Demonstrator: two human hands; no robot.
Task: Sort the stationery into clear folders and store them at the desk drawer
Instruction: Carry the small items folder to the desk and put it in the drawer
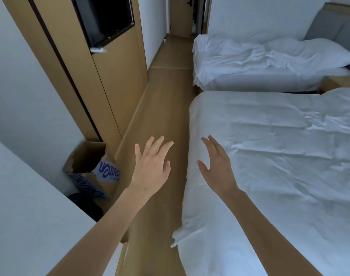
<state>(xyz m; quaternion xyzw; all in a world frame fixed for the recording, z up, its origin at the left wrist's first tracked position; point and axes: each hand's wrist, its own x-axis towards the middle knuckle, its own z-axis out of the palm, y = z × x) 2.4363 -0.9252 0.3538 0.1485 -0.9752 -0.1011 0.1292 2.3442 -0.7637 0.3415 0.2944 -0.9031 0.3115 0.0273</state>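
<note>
Both my arms reach forward over a narrow strip of wooden floor (166, 108). My left hand (151, 167) is open, fingers spread, palm down, holding nothing. My right hand (217, 163) is open too, fingers straight and held edge-on beside the near bed, with nothing in it. No stationery, clear folder or drawer shows in this view. A white surface (26, 216) fills the lower left corner; I cannot tell whether it is the desk.
A white-sheeted bed (279, 156) stands right beside my right arm, with a second bed (259, 64) behind it. An open cardboard box (92, 168) sits on the floor at the left against a wooden wall unit (118, 80). The floor runs ahead to a doorway (182, 16).
</note>
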